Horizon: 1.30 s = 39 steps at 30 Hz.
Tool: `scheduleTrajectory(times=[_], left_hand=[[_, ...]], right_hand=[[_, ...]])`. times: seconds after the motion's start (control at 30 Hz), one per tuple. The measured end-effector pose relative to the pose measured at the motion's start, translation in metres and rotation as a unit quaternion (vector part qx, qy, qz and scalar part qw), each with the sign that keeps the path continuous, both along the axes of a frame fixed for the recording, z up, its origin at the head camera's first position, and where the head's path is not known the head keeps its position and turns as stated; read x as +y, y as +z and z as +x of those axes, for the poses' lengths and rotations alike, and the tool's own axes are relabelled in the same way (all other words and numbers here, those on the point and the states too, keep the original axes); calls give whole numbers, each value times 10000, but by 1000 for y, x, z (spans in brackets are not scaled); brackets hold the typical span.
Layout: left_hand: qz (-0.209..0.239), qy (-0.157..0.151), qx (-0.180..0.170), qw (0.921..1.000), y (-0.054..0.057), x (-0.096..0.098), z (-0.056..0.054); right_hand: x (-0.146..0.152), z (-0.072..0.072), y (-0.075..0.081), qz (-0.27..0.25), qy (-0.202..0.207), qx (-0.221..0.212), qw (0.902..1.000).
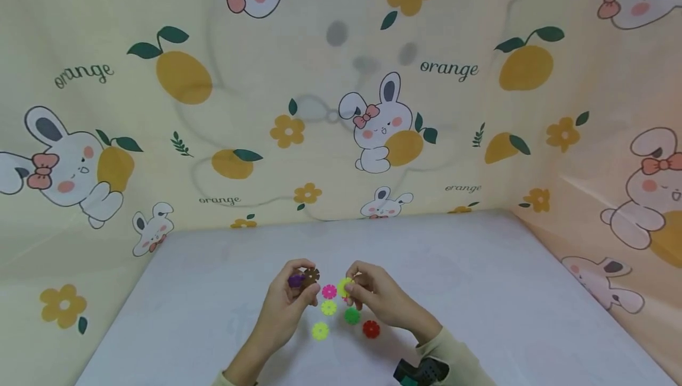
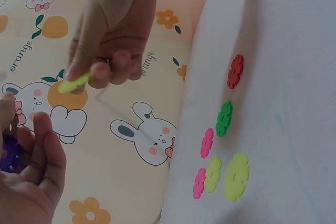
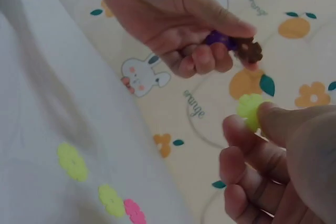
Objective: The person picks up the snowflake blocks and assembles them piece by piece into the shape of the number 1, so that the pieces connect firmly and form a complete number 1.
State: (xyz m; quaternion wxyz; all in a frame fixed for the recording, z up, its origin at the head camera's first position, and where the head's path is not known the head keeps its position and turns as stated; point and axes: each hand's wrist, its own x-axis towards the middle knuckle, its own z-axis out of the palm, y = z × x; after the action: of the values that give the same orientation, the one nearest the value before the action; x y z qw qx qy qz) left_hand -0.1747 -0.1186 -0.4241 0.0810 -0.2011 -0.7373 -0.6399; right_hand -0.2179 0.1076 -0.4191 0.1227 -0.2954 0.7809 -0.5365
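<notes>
My left hand (image 1: 280, 312) grips a brown notched flower disc (image 1: 311, 276) and a purple one (image 1: 295, 280), which look joined in the right wrist view. Between thumb and fingertips, my right hand (image 1: 385, 298) pinches a yellow notched flower disc (image 3: 250, 112). Both hands are raised above the table, a small gap apart. Below them lie a pink disc (image 1: 329, 292), two yellow discs (image 1: 328, 307), a green disc (image 1: 351, 315) and a red disc (image 1: 371, 329). A second pink disc (image 2: 207, 142) is mostly hidden by my right hand in the head view.
The discs lie on a white-covered table (image 1: 213, 315). Behind it and at the sides hangs a cream cloth (image 1: 330, 155) printed with rabbits and oranges. A black device (image 1: 421, 371) is strapped at my right wrist, over the sleeve.
</notes>
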Motion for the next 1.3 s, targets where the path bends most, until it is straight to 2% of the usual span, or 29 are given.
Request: scheduleTrajectory(times=[0.23,0.43,0.6,0.9,1.3], left_hand=[[-3,75,32,10000,-1,1,1],[-27,99,-398,9992,2,4,3],[-134,-146,-694,9974,6,6,5],[-302,-395,-607,9969,5,8,7],[-241,-413,-672,9966,7,8,6]], right_hand=[[-2,8,10,-312,-251,41,9992],[-3,14,16,-577,-318,23,9978],[-5,16,14,-753,-237,242,9966],[-8,18,17,-619,-411,517,9959],[-10,20,17,-611,-554,759,9937]])
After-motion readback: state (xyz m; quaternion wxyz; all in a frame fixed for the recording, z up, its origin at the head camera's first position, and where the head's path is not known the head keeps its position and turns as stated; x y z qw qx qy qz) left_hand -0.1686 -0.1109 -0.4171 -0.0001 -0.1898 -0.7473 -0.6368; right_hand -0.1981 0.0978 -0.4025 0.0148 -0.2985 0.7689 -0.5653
